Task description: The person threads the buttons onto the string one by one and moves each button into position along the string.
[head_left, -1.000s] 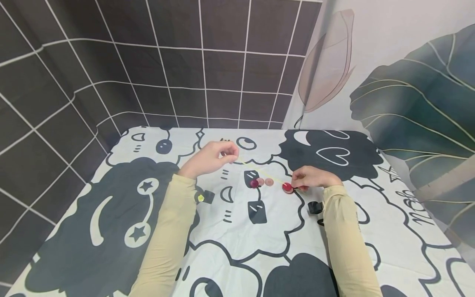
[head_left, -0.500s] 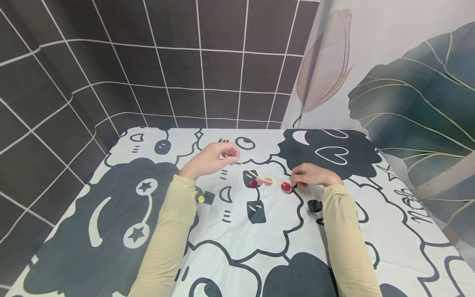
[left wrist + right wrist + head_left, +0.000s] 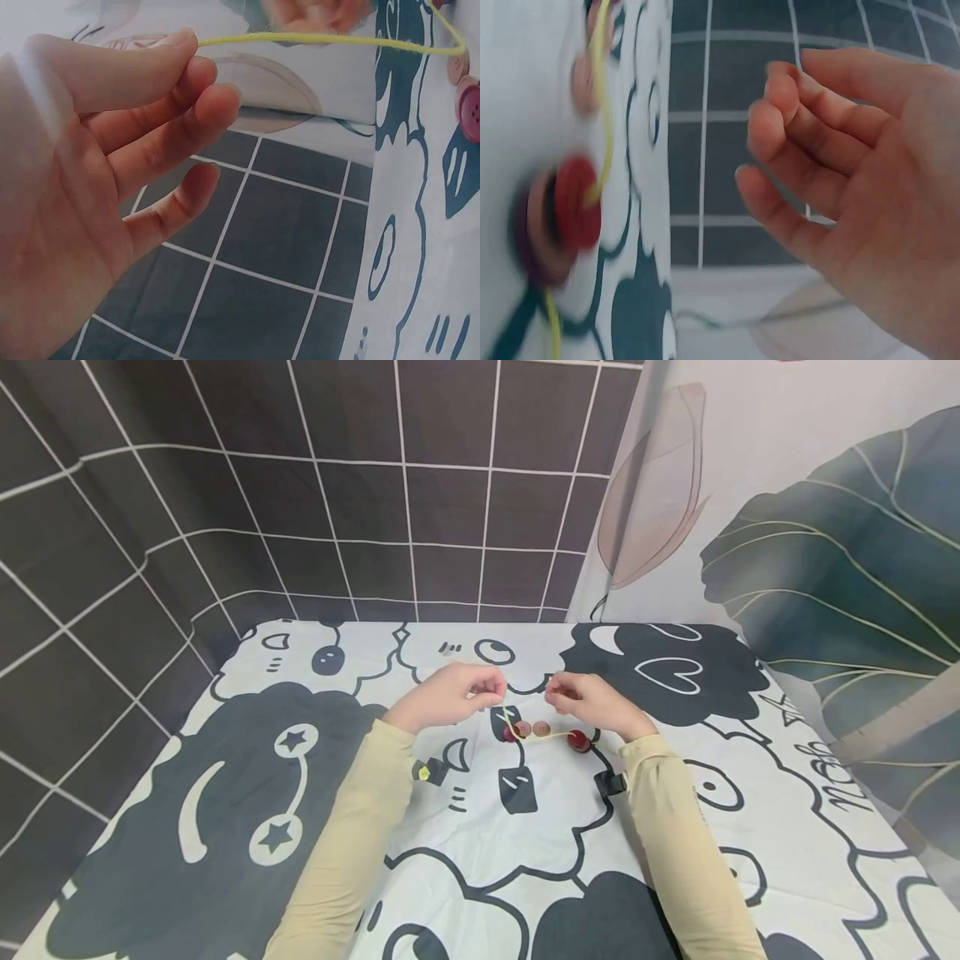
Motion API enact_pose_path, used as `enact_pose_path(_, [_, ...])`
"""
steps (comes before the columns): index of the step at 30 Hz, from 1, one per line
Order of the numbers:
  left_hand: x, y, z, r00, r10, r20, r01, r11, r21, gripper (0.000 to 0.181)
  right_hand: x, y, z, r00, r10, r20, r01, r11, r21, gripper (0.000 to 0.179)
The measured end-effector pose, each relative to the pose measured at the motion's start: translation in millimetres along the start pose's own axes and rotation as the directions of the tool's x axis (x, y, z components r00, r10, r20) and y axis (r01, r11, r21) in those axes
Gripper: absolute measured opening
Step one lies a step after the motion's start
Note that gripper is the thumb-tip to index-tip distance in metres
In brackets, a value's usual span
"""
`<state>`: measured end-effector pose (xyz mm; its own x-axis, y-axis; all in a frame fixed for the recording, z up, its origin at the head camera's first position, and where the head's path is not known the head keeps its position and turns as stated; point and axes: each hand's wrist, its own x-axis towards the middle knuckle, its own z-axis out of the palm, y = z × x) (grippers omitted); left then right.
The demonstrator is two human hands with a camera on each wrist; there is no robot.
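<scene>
Head view: left hand (image 3: 457, 695) pinches yellow string (image 3: 289, 36); right hand (image 3: 592, 702) loosely curled, seemingly empty; red button stack (image 3: 578, 741) at 4 o'clock from left hand; best pinch firmly, pull gently.

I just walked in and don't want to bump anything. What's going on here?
A person is working with buttons and a yellow cord. Their left hand pinches the cord, which dips down and runs to a small stack of buttons with a red one at one end; more cord shows beyond the stack. The right hand is raised near the left, with nothing visible in its fingers. Two pinkish buttons and a dark red button lie on the patterned cloth.
</scene>
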<state>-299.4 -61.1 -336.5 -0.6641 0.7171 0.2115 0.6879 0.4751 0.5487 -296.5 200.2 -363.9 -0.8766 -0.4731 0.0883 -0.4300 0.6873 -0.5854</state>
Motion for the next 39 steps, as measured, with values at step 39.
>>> enact_pose_path(39, [1.6, -2.1, 3.6, 0.996, -0.057, 0.061, 0.058, 0.998, -0.006, 0.025, 2.2, -46, 10, 0.996, -0.082, 0.024, 0.078, 0.988, 0.131, 0.009])
